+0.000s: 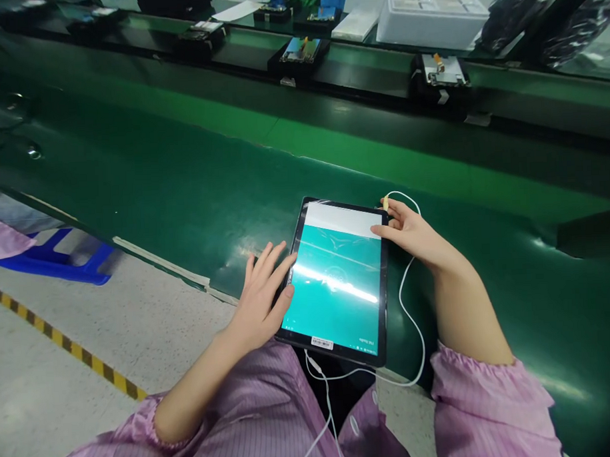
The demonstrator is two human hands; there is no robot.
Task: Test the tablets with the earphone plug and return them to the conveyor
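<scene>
A black-framed tablet (339, 274) lies at the near edge of the green bench, its lit screen mostly turquoise with a white band at the far end. A small barcode label (322, 343) sticks to its near bezel. My left hand (262, 296) rests along the tablet's left edge, fingers spread, thumb on the frame. At the far right corner my right hand (415, 231) grips the tablet, thumb on the screen. Its index finger touches a yellow plug (385, 203) with a white cable (401, 298); whether the plug sits in a socket I cannot tell.
Beyond the green bench (183, 173) runs a dark track with several black trays bearing electronic parts (301, 52). A white foam box (430, 17) stands at the back. To the left are a blue stool (80, 259) and part of a person's pink sleeve (5, 239).
</scene>
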